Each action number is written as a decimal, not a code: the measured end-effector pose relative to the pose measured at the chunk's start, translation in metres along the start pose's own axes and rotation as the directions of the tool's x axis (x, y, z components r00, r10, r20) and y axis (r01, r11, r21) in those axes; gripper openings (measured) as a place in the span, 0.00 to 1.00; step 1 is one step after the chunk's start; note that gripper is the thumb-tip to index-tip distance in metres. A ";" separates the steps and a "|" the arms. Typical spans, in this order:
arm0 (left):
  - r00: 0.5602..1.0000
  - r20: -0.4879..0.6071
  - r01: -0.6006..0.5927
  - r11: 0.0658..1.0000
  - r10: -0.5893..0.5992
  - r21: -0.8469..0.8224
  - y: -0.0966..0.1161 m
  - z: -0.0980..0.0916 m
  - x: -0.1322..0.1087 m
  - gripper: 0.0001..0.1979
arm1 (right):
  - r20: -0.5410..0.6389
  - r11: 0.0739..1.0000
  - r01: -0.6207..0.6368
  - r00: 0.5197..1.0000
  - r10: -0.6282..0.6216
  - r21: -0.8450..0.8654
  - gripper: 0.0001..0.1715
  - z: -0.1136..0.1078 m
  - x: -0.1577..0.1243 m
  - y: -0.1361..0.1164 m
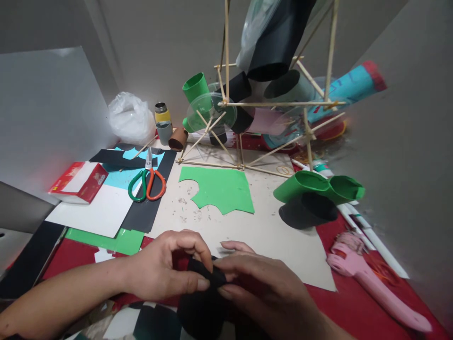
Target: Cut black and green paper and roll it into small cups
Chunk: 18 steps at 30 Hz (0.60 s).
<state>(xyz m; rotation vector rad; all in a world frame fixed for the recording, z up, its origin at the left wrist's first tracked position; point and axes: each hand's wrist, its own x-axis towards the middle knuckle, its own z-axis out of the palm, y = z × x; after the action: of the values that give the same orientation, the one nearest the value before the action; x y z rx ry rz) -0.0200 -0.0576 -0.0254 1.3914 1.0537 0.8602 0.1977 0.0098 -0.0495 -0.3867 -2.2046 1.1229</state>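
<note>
Both hands meet at the table's near edge over a piece of black craft foam or paper (203, 307). My left hand (173, 264) pinches its upper edge between thumb and fingers. My right hand (258, 283) grips the same edge just beside it, fingertips close together. The lower part of the black piece hangs down, dark and hard to make out. Beyond the hands lies a green sheet (222, 189) with scalloped cut-outs along one side. Scissors (146, 182) with one green and one orange handle rest on dark sheets to the left.
A wooden stick frame (212, 165) holding tubes and clear plastic discs stands at the back. Green tubes (318, 184) and a black tube (307, 210) lie at right, near a pink glue gun (375, 278). At left are a red box (79, 182) and a white plastic bag (130, 118).
</note>
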 end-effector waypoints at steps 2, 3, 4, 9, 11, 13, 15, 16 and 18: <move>1.000 -0.019 0.008 1.000 -0.008 -0.022 -0.002 0.001 0.000 0.06 | -0.031 1.000 0.000 1.000 0.001 0.012 0.10 0.001 0.000 0.000; 0.999 -0.031 0.009 1.000 -0.009 -0.027 -0.002 0.001 0.000 0.06 | -0.035 1.000 -0.007 0.999 0.008 0.020 0.11 0.002 0.001 -0.001; 0.999 -0.042 0.009 0.999 -0.010 -0.033 -0.003 0.002 -0.001 0.06 | -0.043 0.999 -0.024 0.999 0.025 0.032 0.12 0.002 0.002 -0.002; 0.999 -0.040 0.019 0.996 -0.023 -0.093 -0.003 0.005 0.000 0.07 | -0.048 0.966 -0.191 0.978 0.202 0.175 0.17 0.003 0.005 -0.008; 0.999 -0.052 0.009 0.997 -0.012 -0.075 -0.003 0.006 0.001 0.06 | -0.036 0.945 -0.222 0.971 0.238 0.241 0.16 0.003 0.005 -0.009; 0.998 -0.067 -0.008 0.999 0.005 -0.047 -0.004 0.006 0.001 0.06 | -0.036 0.936 -0.231 0.968 0.249 0.265 0.15 0.003 0.005 -0.009; 0.997 -0.080 -0.014 1.000 0.012 -0.027 -0.004 0.006 0.001 0.06 | -0.043 0.945 -0.208 0.973 0.225 0.253 0.12 0.003 0.004 -0.008; 0.996 -0.085 -0.016 1.000 0.014 -0.023 -0.005 0.006 0.001 0.06 | -0.050 0.954 -0.182 0.979 0.199 0.238 0.12 0.004 0.004 -0.007; 0.995 -0.096 -0.019 1.000 0.017 -0.016 -0.004 0.007 0.001 0.06 | -0.066 0.974 -0.103 0.991 0.119 0.201 0.11 0.004 0.004 -0.006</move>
<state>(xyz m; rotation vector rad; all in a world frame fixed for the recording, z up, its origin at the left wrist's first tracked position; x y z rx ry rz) -0.0139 -0.0595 -0.0303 1.3587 1.1057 0.9548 0.1924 0.0061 -0.0451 -0.4643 -2.0028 1.3501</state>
